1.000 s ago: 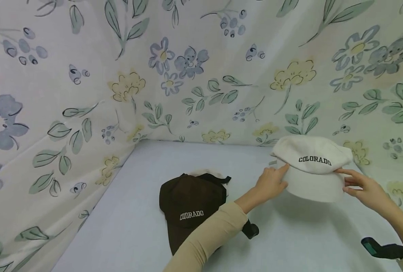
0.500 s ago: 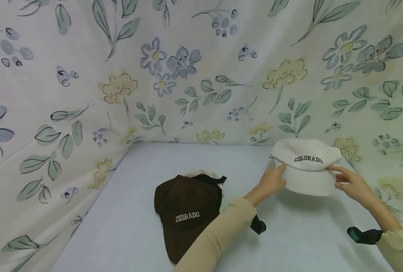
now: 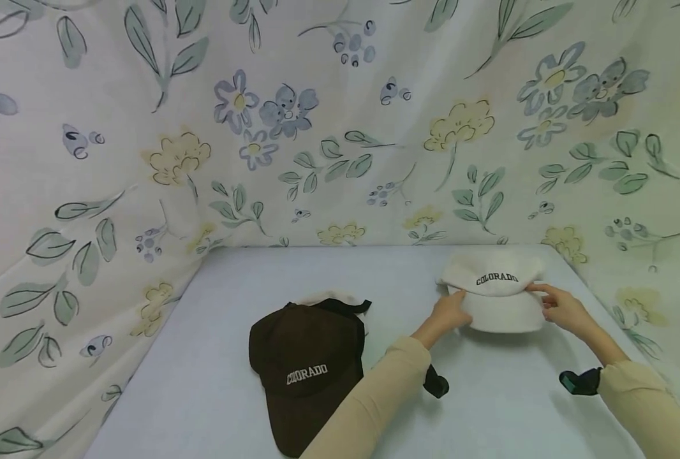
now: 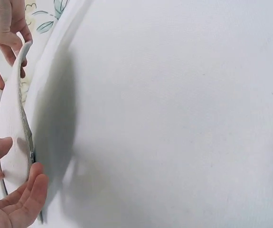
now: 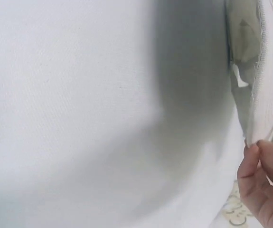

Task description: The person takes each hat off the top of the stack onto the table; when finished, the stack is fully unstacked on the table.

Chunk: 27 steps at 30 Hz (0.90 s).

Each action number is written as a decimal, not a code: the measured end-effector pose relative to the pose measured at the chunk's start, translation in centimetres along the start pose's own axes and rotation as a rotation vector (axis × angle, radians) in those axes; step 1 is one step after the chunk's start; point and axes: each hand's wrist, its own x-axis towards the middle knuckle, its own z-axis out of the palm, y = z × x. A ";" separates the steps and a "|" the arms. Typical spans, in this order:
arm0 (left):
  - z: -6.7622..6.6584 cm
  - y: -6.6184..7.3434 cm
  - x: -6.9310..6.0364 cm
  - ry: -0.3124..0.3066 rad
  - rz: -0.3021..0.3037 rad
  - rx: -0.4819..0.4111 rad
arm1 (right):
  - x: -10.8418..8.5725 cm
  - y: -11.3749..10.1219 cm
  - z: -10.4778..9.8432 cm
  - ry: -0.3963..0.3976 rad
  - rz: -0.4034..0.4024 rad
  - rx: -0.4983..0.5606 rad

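Floral cloth [image 3: 346, 83] behind, pale tabletop [image 3: 196, 357] in front. White COLORADO cap [image 3: 503, 312] is at the far right of the tabletop, brim toward the person. Left hand [image 3: 451, 312] pinches one side of the brim, thumb opposing fingers; right hand [image 3: 566, 311] pinches the opposite side. Shadow under brim; can't tell if cap's back touches down. Brown COLORADO cap [image 3: 311, 344] lies to the left, partly behind left sleeve [image 3: 374, 401]. Pale item [image 3: 325, 297] peeks out behind it, mostly hidden.
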 end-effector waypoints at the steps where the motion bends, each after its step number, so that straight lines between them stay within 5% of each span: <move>1: 0.1 -0.1 0.1 -0.001 -0.009 0.000 | 0.1 0.1 0.1 -0.009 0.011 0.002; 17: 1.5 -0.7 2.0 -0.001 -0.105 -0.119 | 1.6 1.1 2.0 0.061 0.035 0.054; 27: 2.4 0.1 2.0 -0.050 -0.069 -0.143 | 1.4 1.2 2.5 0.104 0.106 0.086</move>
